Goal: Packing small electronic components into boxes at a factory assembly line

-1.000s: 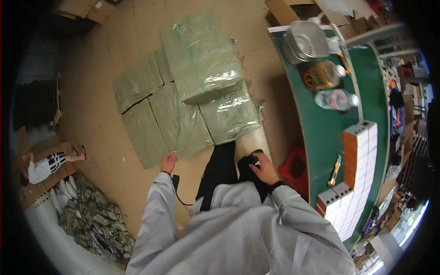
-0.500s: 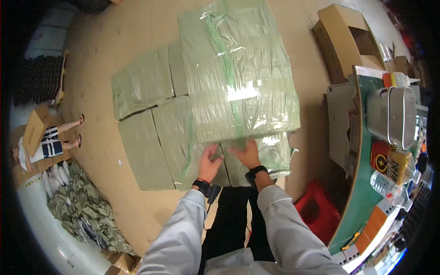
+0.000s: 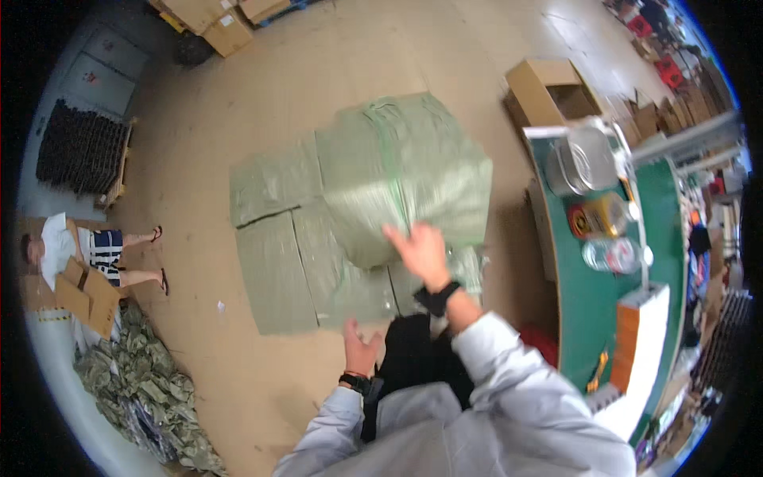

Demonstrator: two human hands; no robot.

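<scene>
A tall parcel wrapped in greenish plastic (image 3: pixel 413 159), taped with a green strip, rises on the right of several lower wrapped parcels (image 3: pixel 274 262) on the floor. Over the near edge of the tall one is my right hand (image 3: pixel 425 253), its thumb and fingers apart and nothing in them. Whether it touches the wrap I cannot tell. My left hand (image 3: pixel 362 350) hangs free just short of the lower parcels, fingers parted and without a load. Each wrist wears a black band. Slight blur softens the wrapping and both hands.
To the right stands a green-topped workbench (image 3: pixel 584 318) with a metal container (image 3: pixel 580 159), a yellow jug (image 3: pixel 596 216), a clear bottle (image 3: pixel 612 256) and a utility knife (image 3: pixel 598 371). An open carton (image 3: pixel 552 91) sits beyond. At left a person (image 3: pixel 63 246) handles cardboard near crumpled green wrap (image 3: pixel 147 381).
My view has tilted up, showing more floor and bench. My hands have come apart; the left has drawn back from the parcels, the right is now over the tall parcel's edge. The person has lowered the carton.
</scene>
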